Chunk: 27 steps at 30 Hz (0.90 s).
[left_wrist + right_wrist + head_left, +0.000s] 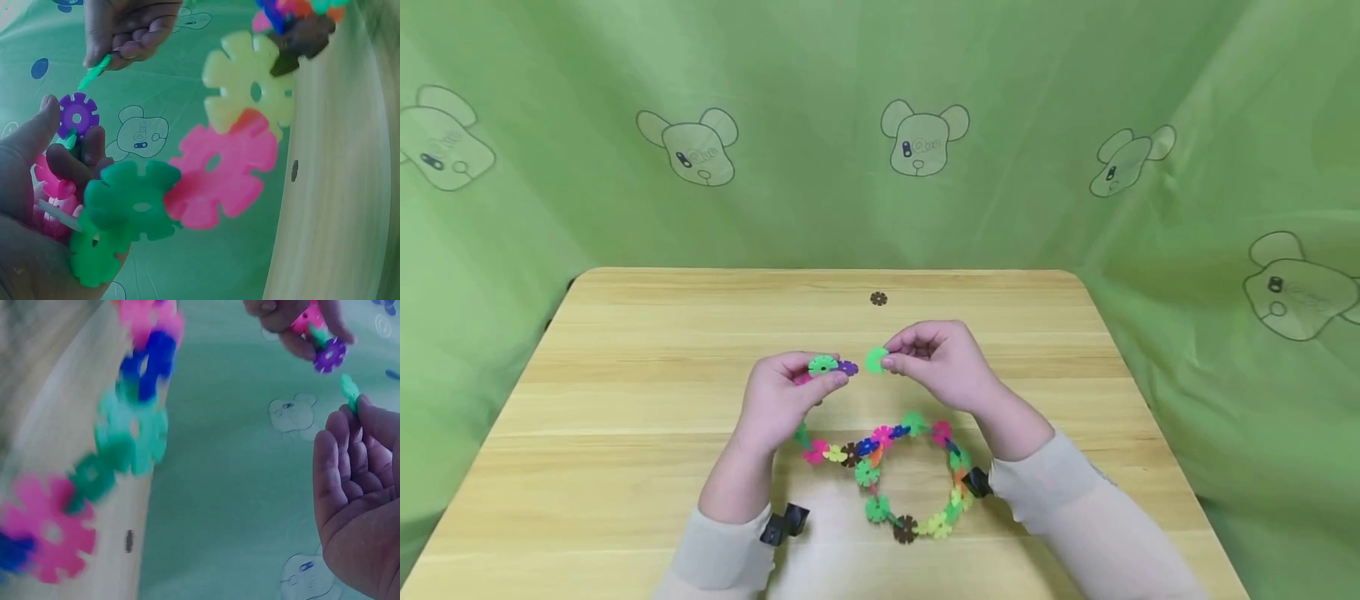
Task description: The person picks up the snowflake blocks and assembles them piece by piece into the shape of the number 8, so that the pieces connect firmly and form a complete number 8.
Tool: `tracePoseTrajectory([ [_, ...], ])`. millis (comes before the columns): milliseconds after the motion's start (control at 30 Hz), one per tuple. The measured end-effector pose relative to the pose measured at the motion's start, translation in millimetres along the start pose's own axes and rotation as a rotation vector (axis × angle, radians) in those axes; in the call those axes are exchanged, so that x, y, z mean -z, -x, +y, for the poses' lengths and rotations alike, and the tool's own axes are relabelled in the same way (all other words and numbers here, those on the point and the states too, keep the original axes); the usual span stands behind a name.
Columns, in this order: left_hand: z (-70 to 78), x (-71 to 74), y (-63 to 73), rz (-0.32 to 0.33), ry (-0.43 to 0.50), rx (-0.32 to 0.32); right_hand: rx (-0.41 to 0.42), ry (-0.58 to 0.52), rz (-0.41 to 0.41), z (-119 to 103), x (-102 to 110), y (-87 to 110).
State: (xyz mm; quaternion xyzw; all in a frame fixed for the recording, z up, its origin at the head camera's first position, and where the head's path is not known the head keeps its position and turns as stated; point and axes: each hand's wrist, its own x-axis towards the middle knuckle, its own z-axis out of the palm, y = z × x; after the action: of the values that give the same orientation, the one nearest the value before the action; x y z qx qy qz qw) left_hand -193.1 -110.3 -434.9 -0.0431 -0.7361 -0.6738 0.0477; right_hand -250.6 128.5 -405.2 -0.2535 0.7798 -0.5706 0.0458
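My left hand [778, 400] grips one end of a chain of notched plastic snowflake discs, with a green disc [822, 365] and a purple disc [79, 117] at its tip. Pink and green discs run through the palm in the left wrist view. Between thumb and forefinger, my right hand [947, 367] pinches a single light green disc [876, 361]. A small gap separates that disc from the purple one. From the left hand the chain drops to the table, where a colourful ring of linked discs [877, 508] lies between the forearms.
One loose brown disc [878, 298] lies near the far edge of the wooden table [662, 333]. A green curtain [820, 208] printed with bear heads hangs behind and beside the table. Black blocks [785, 524] sit at the left cuff.
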Motion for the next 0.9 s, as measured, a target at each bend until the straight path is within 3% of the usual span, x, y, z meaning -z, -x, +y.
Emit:
tracePoseTrajectory([
  [367, 2.1, 0.5, 0.2, 0.021, 0.009, -0.058, -0.024, 0.014, 0.059, -6.7, -15.9, 7.5],
  [667, 5.2, -0.4, 1.9, 0.002, 0.041, -0.041, 0.025, -0.051, 0.122, -7.1, -24.4, 11.1],
  [900, 3.7, -2.0, 2.4, 0.003, 0.059, -0.085, 0.061, -0.111, 0.201, -5.4, -40.2, 15.4],
])
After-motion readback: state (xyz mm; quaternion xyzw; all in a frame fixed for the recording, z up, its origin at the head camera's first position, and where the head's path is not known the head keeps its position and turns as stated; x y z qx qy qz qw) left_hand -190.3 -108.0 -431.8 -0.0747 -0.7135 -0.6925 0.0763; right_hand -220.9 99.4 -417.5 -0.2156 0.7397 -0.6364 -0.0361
